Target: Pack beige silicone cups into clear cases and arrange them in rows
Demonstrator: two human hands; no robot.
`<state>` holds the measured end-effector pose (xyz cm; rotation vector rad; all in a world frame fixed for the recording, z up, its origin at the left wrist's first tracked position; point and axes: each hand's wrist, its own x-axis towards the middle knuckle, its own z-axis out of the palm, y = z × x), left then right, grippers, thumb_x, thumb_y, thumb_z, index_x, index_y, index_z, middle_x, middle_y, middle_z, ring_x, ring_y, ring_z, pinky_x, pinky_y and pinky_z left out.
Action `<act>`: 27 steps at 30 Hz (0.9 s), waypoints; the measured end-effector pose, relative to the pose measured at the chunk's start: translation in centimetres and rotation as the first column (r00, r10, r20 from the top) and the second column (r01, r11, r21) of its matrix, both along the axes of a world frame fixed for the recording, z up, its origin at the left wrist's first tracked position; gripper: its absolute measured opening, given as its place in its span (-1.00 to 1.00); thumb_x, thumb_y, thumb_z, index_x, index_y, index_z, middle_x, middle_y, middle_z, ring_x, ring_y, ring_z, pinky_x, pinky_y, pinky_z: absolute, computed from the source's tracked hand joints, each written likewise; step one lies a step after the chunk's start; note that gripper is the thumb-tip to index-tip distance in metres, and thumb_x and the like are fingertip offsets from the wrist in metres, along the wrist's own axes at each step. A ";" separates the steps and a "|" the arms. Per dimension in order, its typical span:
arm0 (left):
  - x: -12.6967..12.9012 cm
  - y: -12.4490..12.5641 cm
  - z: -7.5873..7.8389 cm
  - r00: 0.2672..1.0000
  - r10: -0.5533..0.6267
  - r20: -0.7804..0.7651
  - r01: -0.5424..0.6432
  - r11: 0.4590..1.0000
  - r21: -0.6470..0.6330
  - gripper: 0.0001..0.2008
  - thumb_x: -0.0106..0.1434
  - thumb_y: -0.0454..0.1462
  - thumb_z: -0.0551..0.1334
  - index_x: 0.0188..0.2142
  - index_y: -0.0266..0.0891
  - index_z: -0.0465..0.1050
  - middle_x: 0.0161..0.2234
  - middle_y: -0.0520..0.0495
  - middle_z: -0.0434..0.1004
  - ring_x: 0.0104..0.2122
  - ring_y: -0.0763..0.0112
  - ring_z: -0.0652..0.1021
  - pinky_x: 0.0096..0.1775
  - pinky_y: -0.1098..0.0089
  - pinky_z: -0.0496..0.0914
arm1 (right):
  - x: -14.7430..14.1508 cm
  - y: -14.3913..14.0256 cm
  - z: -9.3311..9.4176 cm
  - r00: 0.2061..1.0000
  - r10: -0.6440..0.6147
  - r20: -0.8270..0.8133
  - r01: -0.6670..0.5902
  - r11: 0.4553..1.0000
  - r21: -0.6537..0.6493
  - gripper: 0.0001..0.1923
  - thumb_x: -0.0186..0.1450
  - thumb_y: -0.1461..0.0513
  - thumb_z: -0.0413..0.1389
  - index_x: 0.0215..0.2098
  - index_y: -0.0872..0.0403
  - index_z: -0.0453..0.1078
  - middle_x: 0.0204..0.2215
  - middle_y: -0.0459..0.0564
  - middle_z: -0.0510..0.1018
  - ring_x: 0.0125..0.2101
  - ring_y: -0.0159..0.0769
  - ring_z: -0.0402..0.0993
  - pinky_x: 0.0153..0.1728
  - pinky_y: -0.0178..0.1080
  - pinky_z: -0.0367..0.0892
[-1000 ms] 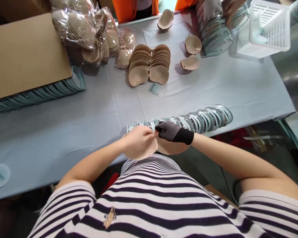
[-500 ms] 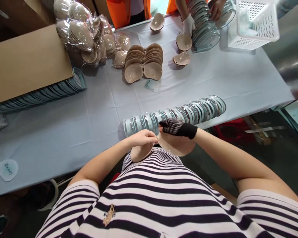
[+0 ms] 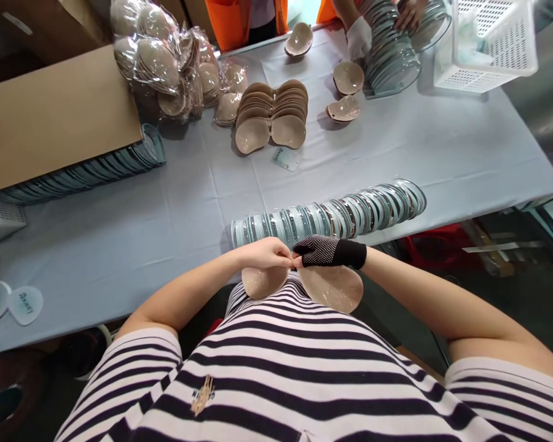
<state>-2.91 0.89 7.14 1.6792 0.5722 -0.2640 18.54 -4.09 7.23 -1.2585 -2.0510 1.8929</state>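
My bare left hand (image 3: 262, 253) pinches the top edge of a beige bra cup (image 3: 260, 283) that hangs below it. My right hand (image 3: 322, 250), in a black dotted glove, pinches the edge of a second, larger-looking beige cup (image 3: 333, 288). The two hands meet at the centre, just in front of my striped shirt, and the two cups hang side by side, joined or touching at the middle. Right behind my hands a long row of clear round plastic cases (image 3: 332, 215) lies on the pale blue tablecloth (image 3: 120, 233).
A double stack of beige cups (image 3: 271, 115) sits mid-table, with bagged cups (image 3: 175, 61) to its left and a cardboard box (image 3: 50, 110). At the far edge another person's gloved hand (image 3: 358, 37) rests by a case stack (image 3: 391, 55). A white basket (image 3: 488, 43) stands far right.
The two cups have dropped from folded together to hanging open side by side below my hands. The view has shifted slightly; the other person's hands have come into sight at the far edge.
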 end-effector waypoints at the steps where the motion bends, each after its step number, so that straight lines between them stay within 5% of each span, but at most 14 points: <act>1: 0.1 0.0 0.0 1.000 0.009 0.002 -0.009 1.000 -0.005 -0.75 0.23 -0.13 0.23 -0.36 -0.27 0.59 -0.41 -0.01 0.54 -0.36 0.42 0.49 -0.30 0.42 0.32 | 0.0 0.1 0.1 1.000 0.002 0.001 -0.002 0.999 0.047 -0.68 0.27 0.05 0.13 -0.31 0.17 0.50 -0.48 -0.09 0.52 -0.45 -0.39 0.36 -0.41 -0.32 0.28; 6: 0.4 0.5 0.0 0.969 0.085 0.231 -0.038 0.979 -0.201 -0.77 0.20 -0.12 0.31 -0.36 -0.25 0.60 -0.31 -0.06 0.56 -0.25 0.41 0.52 -0.15 0.40 0.37 | 0.6 0.4 -0.7 0.983 -0.026 -0.181 0.065 0.975 0.213 -0.64 0.26 0.03 0.15 -0.27 0.18 0.54 -0.35 0.04 0.60 -0.32 -0.29 0.47 -0.26 -0.25 0.37; 18: 1.9 -0.4 -3.8 0.894 0.337 0.295 -0.121 0.816 -0.565 -0.67 0.08 -0.04 0.41 -0.42 -0.30 0.60 -0.38 -0.09 0.57 -0.26 0.37 0.54 -0.07 0.32 0.38 | 2.1 0.4 -2.3 0.956 -0.143 -0.257 0.159 0.986 0.044 -0.64 0.26 0.03 0.17 -0.32 0.21 0.49 -0.44 -0.04 0.55 -0.42 -0.38 0.42 -0.37 -0.31 0.35; 21: 1.6 -0.4 -3.1 0.918 0.286 0.273 -0.139 0.880 -0.455 -0.68 0.14 -0.04 0.35 -0.41 -0.29 0.58 -0.37 -0.09 0.56 -0.27 0.38 0.52 -0.09 0.32 0.38 | 2.1 0.7 -1.9 0.975 -0.084 -0.204 0.093 0.995 0.033 -0.64 0.28 0.02 0.15 -0.32 0.19 0.50 -0.47 -0.08 0.53 -0.45 -0.41 0.39 -0.41 -0.34 0.32; 24: 1.1 0.0 -1.2 0.958 0.133 0.255 -0.108 0.988 -0.112 -0.76 0.23 -0.13 0.26 -0.41 -0.26 0.57 -0.37 -0.05 0.52 -0.28 0.40 0.48 -0.14 0.36 0.35 | 1.7 0.8 -1.5 0.991 -0.014 -0.134 0.025 0.996 0.082 -0.67 0.30 0.04 0.13 -0.31 0.16 0.53 -0.46 -0.07 0.56 -0.42 -0.38 0.42 -0.37 -0.32 0.35; 27: 0.7 0.4 0.9 0.960 0.062 0.272 -0.084 0.994 0.070 -0.77 0.27 -0.18 0.22 -0.43 -0.25 0.56 -0.38 -0.04 0.48 -0.29 0.41 0.46 -0.17 0.37 0.34 | 1.1 0.8 -0.8 0.984 -0.027 -0.174 0.063 0.977 0.206 -0.70 0.30 0.07 0.13 -0.27 0.14 0.55 -0.38 0.01 0.61 -0.35 -0.31 0.49 -0.25 -0.25 0.40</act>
